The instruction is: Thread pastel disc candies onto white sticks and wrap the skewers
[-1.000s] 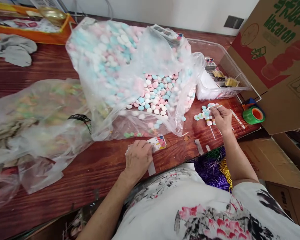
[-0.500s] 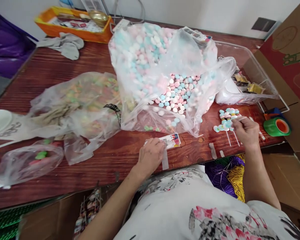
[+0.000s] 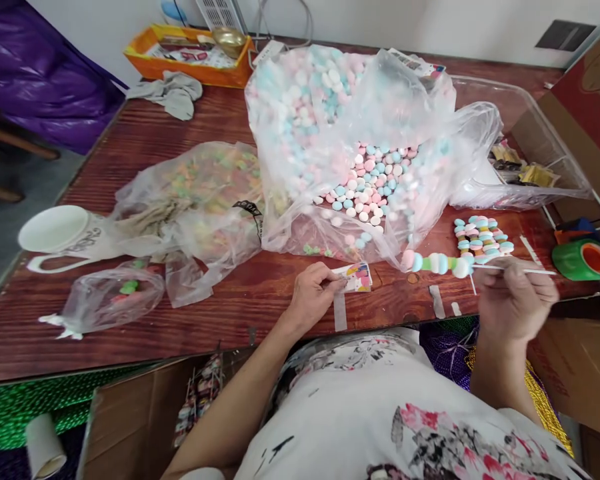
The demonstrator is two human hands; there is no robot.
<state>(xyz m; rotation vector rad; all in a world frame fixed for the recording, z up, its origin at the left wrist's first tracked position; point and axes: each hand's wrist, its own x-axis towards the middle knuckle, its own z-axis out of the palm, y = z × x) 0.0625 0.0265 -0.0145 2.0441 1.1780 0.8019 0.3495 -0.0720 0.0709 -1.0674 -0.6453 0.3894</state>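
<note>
My right hand is closed on the white stick of a candy skewer, threaded with pink, blue, white and green sweets and pointing left. Beyond that hand, several similar candy skewers lie stacked on the table. My left hand pinches the left end of a small printed wrapper flat on the wood. A strip of tape sticks to the table edge just below the wrapper. Behind both hands sits a large clear bag of pastel round sweets, its mouth facing me.
To the left lie a bag of green and orange sweets, a smaller clear bag and a white mug. A clear plastic bin and green tape roll stand right. An orange tray is at the back.
My right hand has lifted one candy skewer off the stack and brought it back toward me, skewer pointing left. My left hand stays at the wrapper, its fingers now pinching the end.
</note>
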